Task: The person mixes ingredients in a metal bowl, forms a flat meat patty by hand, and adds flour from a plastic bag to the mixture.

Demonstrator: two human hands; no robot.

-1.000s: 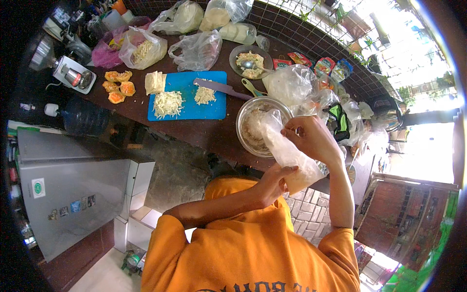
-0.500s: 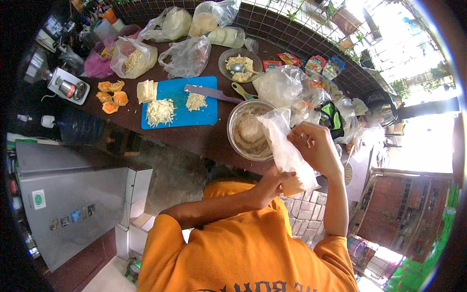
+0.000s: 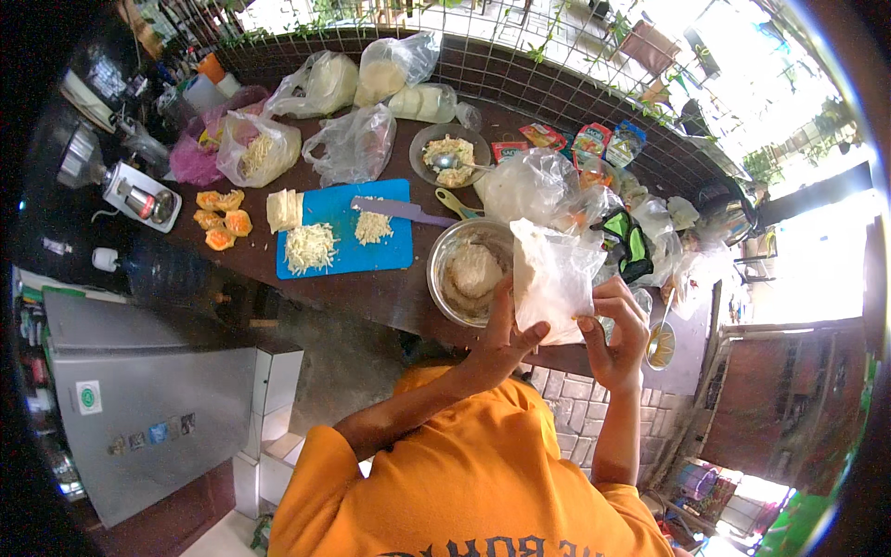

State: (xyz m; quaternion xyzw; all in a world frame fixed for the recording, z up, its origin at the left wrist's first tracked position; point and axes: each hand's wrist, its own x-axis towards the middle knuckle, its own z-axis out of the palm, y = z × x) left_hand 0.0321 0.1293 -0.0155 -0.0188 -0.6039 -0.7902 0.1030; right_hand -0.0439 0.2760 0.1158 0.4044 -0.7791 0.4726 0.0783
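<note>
A clear plastic bag of white powder (image 3: 555,288) is held up between my hands, just right of the metal bowl (image 3: 440,295). Closed on the bag's lower left part is my left hand (image 3: 506,345), its thumb across the front. My right hand (image 3: 620,336) pinches the lower right corner. The bowl holds a pale mound of powder (image 3: 475,270) over a brownish layer. Behind the bowl is the green handle of a utensil (image 3: 452,200). A purple knife (image 3: 399,210) lies across the blue cutting board (image 3: 353,252), beside chopped pale pieces (image 3: 373,226) and white shreds (image 3: 309,248).
A glass plate of mixed food with a spoon (image 3: 450,158) stands behind the bowl. Plastic bags (image 3: 538,183) and a black-green pouch (image 3: 628,243) crowd the right. Left are tofu-like blocks (image 3: 285,210), orange pieces (image 3: 223,220) and a white scale-like appliance (image 3: 142,197).
The bag has gone from slanting over the bowl to upright beside it. My right hand has moved down from its upper side to its lower corner. More of the bowl's powder shows.
</note>
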